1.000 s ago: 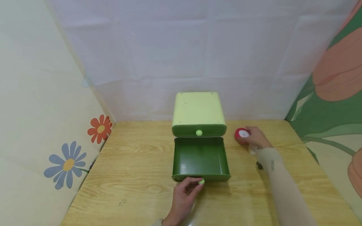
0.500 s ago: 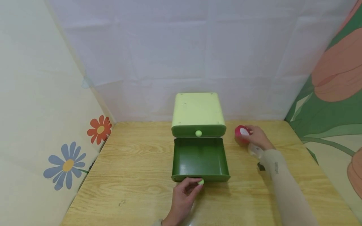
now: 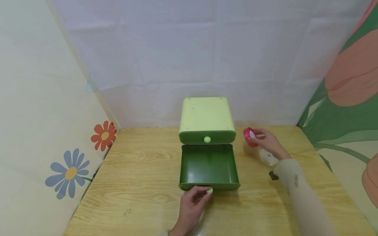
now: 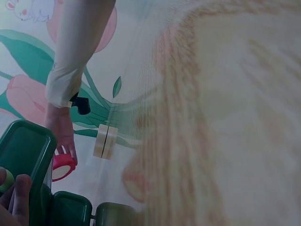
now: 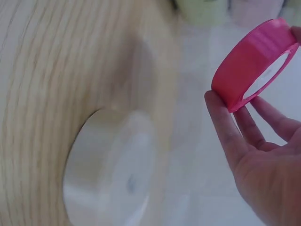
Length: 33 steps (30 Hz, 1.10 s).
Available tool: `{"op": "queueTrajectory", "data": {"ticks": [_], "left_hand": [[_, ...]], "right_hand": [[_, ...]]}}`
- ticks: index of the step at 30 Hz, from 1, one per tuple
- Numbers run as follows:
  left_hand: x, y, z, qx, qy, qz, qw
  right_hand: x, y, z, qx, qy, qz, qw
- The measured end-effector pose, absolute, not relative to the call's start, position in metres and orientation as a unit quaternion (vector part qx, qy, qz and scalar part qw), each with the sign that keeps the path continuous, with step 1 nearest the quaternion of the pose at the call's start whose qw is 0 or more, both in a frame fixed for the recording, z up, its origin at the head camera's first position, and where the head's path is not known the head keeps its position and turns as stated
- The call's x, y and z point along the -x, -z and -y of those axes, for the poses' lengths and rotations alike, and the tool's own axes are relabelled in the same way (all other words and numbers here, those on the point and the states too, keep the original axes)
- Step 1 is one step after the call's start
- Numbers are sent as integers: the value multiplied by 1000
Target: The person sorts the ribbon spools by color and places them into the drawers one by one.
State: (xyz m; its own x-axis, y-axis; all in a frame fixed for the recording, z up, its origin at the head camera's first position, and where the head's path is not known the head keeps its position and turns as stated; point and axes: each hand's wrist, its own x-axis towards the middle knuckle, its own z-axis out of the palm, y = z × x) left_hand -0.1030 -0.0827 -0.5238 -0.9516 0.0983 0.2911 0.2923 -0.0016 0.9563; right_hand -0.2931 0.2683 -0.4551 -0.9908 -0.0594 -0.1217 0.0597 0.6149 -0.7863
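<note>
A small cabinet [image 3: 206,113] with a pale green top stands at the table's back, its lower green drawer [image 3: 209,164] pulled out and bare inside. My left hand [image 3: 190,205] pinches the round knob [image 3: 210,190] of that drawer between thumb and finger. In the air right of the cabinet, my right hand [image 3: 270,142] holds a roll of red-pink ribbon [image 5: 254,61] by its edges, thumb on one side and fingers on the other. Below that hand lies a white ribbon roll [image 5: 108,174] on the table, also seen in the head view.
A small dark object [image 3: 273,175] shows beside the right forearm, apparently on the wrist. The upper drawer [image 3: 192,136] is closed. A white cloth wall [image 3: 165,65] rises behind the wooden table [image 3: 133,183], with flower-patterned panels on both sides.
My right hand has lifted the red-pink ribbon roll off the table and tilted it on edge, uncovering more of the white roll. The left hand stays on the knob.
</note>
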Motion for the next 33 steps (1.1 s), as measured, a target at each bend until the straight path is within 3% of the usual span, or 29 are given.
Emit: {"op": "queueTrajectory", "data": {"ticks": [17,33], "left_hand": [[104,524,83,142,690,707,70],[103,525,83,148,695,700,75]], "right_hand": [[262,426,-251,104,541,-832,68],[229,405,-233,188,546,-815,40]]}}
